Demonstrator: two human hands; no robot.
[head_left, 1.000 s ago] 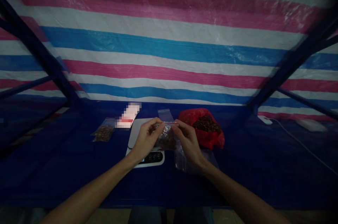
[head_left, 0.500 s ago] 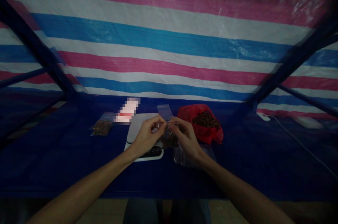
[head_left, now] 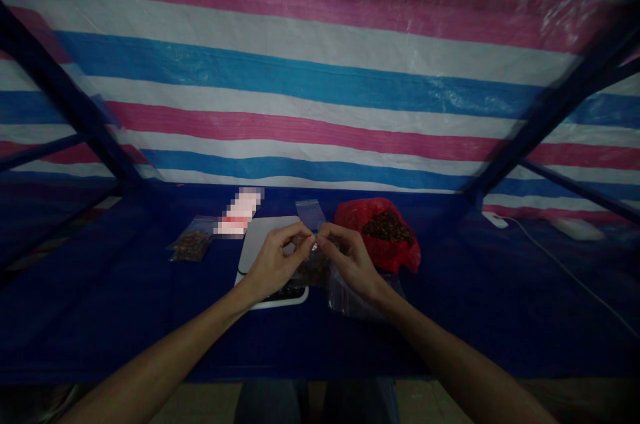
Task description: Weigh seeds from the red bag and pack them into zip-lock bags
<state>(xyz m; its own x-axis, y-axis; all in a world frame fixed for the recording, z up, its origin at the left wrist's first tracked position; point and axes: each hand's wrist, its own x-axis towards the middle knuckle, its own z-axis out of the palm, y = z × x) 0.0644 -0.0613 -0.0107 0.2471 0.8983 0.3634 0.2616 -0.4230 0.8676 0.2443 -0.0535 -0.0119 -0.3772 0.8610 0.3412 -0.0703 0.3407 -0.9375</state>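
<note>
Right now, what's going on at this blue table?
A person's left hand and right hand pinch the top edge of a small clear bag of brown pieces, held above a white scale. A red bag of the same pieces sits open to the right, and a filled clear packet lies to the left.

1. Dim overall; the striped tarp catches the most light, with faint glare at its upper right.
2. The blue table sits in deep shadow.
3. Corners darken, edges bend and smear.
4. One pixelated patch.
</note>
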